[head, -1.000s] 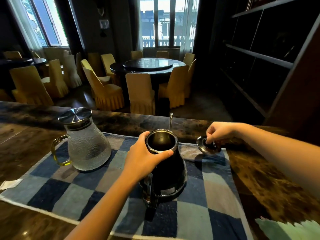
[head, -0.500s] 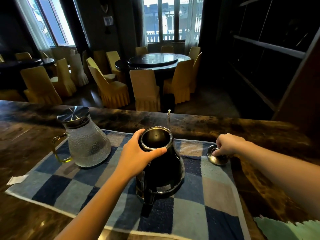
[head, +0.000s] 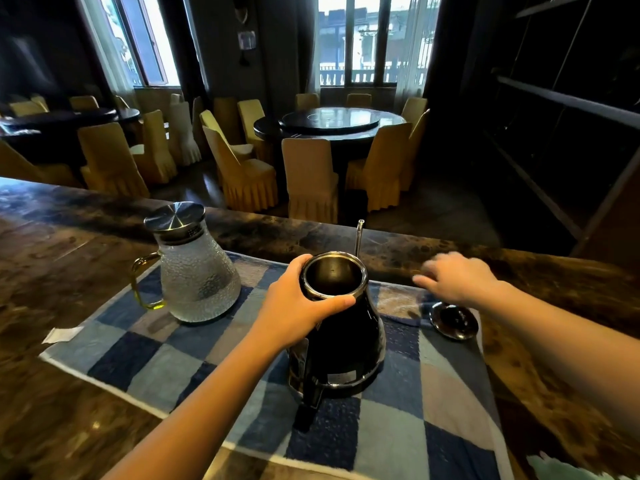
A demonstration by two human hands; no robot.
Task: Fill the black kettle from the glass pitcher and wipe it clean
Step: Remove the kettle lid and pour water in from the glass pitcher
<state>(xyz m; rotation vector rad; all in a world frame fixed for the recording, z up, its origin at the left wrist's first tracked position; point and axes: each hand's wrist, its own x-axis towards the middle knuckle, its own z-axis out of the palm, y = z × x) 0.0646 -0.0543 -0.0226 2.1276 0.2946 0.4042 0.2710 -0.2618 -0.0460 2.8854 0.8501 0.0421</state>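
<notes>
Head view: the black kettle (head: 346, 341) stands upright, lid off, mouth open, on a blue and grey checked cloth (head: 166, 368) spread over a dark mottled counter (head: 69, 271), about the middle of the cloth. Its thin spout (head: 359, 237) rises on the far side and its handle (head: 311, 400) points toward the near edge. The left hand (head: 294, 306) grips the kettle at the rim, thumb on the near side and fingers curled round the left and far side of the metal ring. The right hand (head: 457, 278), blurred, hangs to the right of the kettle with fingers spread and loose, holding nothing. Just below and near it the kettle lid (head: 453, 322) lies on the right edge of the cloth, apart from the kettle. The glass pitcher (head: 197, 275) stands upright at the far left of the cloth, well apart from the kettle, its metal cap (head: 175, 218) on and its handle turned left; it looks to hold clear water. A white paper slip (head: 62, 334) lies on the counter left of the cloth. Beyond the counter stand a round table (head: 332, 123) and yellow-covered chairs (head: 308, 174).
</notes>
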